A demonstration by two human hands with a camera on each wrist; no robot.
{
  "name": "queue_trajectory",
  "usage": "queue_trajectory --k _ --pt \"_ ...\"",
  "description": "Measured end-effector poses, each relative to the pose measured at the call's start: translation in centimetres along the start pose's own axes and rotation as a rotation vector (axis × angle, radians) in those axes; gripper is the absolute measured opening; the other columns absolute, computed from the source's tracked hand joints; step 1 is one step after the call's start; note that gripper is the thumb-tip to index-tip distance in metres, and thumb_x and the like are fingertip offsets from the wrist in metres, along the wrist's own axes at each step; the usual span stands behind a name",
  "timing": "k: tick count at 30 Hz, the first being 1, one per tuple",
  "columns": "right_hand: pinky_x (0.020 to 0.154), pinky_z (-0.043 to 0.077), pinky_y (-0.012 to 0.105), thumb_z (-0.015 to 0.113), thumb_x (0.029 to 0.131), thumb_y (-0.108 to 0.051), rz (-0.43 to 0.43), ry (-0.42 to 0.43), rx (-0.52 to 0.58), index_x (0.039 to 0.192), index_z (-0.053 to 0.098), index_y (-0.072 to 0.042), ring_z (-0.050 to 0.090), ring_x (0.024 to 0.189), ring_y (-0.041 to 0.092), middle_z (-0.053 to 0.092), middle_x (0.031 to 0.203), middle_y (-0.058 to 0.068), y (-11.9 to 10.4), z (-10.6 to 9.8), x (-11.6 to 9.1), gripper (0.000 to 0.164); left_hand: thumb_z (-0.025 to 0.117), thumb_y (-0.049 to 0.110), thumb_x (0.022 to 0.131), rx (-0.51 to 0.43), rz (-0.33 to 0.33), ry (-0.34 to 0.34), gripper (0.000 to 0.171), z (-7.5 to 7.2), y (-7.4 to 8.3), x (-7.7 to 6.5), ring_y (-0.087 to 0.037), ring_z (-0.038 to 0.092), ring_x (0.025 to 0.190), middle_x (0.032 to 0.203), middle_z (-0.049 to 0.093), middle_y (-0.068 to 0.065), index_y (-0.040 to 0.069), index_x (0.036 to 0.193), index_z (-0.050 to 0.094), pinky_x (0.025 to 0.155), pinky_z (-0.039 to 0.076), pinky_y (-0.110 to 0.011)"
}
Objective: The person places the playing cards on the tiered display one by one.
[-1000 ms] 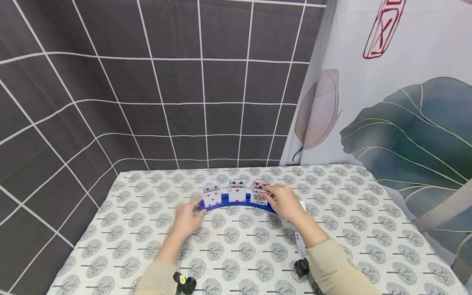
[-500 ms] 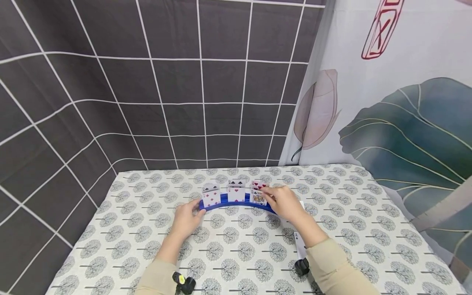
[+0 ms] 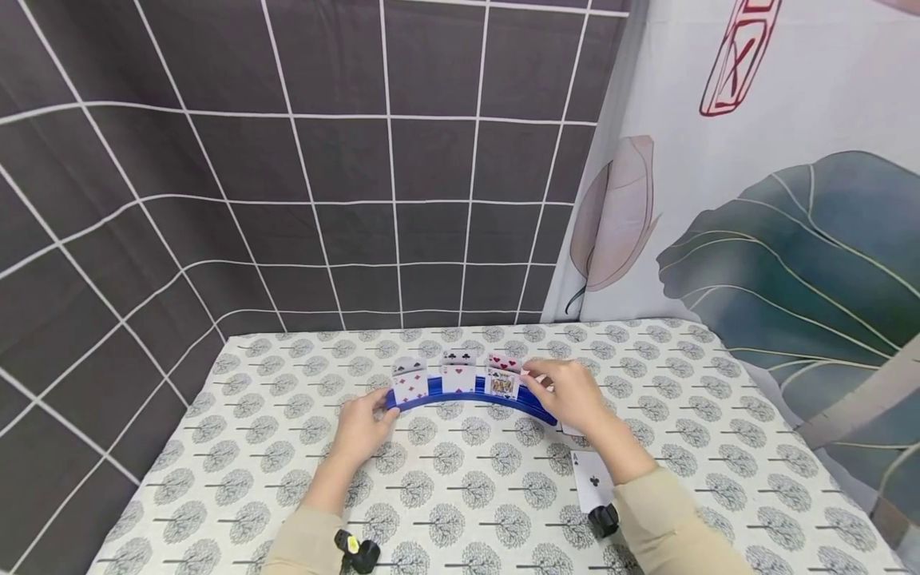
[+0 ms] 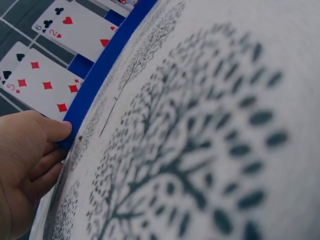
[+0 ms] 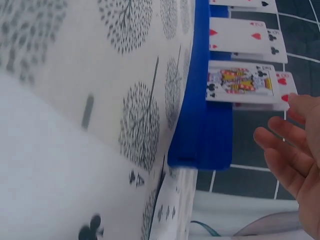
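A curved blue playing card holder (image 3: 438,397) stands on the table with cards upright in two rows. In front are the five of diamonds (image 4: 47,85), the two of hearts (image 4: 82,30) and the king of clubs (image 5: 242,82). Behind them rise a spade card (image 4: 12,60), the six of clubs (image 5: 275,42) and a heart card (image 5: 285,87). My left hand (image 3: 362,427) pinches the holder's left end, thumb in front. My right hand (image 3: 568,393) is beside the king, its fingers loosely bent, one fingertip right at the heart card's edge.
An ace of clubs (image 3: 592,479) lies face up on the table under my right forearm. Another club card (image 5: 166,205) lies near the holder's right end, partly hidden by the hand. A patterned cloth (image 3: 446,511) covers the table; a dark checked curtain (image 3: 431,160) hangs behind.
My right hand has drawn a little to the right, off the king of clubs, and its fingers have loosened. More of the ace of clubs shows. My left hand keeps its hold.
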State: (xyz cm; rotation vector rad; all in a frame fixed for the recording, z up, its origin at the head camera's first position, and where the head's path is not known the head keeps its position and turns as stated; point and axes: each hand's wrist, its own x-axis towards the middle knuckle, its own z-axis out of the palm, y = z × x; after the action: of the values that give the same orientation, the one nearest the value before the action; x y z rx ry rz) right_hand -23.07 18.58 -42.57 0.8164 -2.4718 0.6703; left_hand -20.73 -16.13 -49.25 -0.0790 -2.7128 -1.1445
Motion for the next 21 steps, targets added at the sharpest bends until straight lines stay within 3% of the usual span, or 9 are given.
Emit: queue_trajectory --k 6,21 --pt "0.063 0.063 0.033 0.076 0.090 -0.010 0.010 -0.003 -0.009 0.106 0.075 0.002 0.073 0.069 0.020 0.077 0.097 0.016 0.8 -1.1 -0.4 0.020 0.075 0.014 0.090 -0.003 -0.002 -0.008 0.051 0.0 0.0 0.1 -0.040 0.065 0.117 0.121 0.069 -0.023 -0.004 0.135 0.059 0.110 0.044 -0.054" --pt "0.068 0.063 0.036 0.074 0.093 -0.017 0.112 -0.056 -0.021 0.109 0.073 0.000 0.072 0.075 0.020 0.076 0.097 0.011 2.6 -2.1 -1.8 0.023 0.075 0.015 0.091 0.001 0.002 0.000 0.050 0.0 0.1 0.0 -0.040 0.065 0.116 0.120 0.070 -0.022 -0.004 0.134 0.060 0.110 0.044 -0.054"
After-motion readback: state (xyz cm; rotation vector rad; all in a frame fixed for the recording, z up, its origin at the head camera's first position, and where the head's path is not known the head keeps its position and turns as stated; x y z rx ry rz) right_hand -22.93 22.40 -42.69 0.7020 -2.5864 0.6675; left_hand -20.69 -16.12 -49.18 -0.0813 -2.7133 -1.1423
